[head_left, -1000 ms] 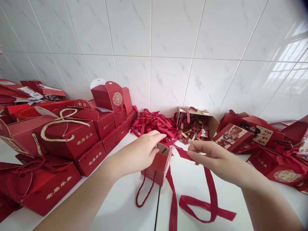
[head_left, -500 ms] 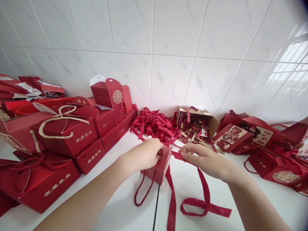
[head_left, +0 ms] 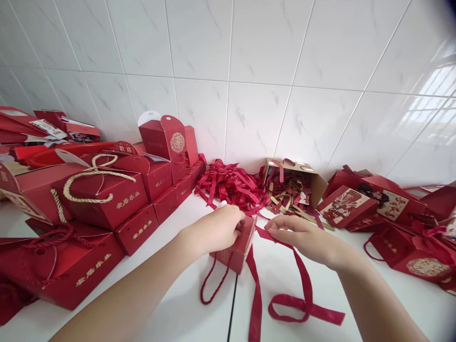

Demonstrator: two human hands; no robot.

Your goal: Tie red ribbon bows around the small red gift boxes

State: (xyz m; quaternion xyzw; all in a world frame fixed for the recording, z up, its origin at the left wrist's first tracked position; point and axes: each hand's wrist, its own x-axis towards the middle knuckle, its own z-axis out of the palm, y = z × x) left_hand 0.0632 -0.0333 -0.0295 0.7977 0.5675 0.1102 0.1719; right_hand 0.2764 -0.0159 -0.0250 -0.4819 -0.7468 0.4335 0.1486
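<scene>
A small red gift box (head_left: 238, 247) with a cord handle stands on the white counter (head_left: 185, 304) in the middle. My left hand (head_left: 217, 229) is curled over the box's top, fingers closed on its upper edge. My right hand (head_left: 302, 236) is just right of the box, fingers pinched on a long red ribbon (head_left: 285, 299) that runs from the box top, down across the counter and loops back.
Stacked red gift boxes (head_left: 107, 199) with gold cord handles fill the left. A heap of red ribbons (head_left: 231, 183) and an open cardboard box (head_left: 295, 183) of scraps lie against the tiled wall. More red bags (head_left: 392, 218) lie at the right.
My left hand has dropped from the open box top and closed over it. My right hand has moved left toward the box, pulling the ribbon along; the loop on the counter has shifted.
</scene>
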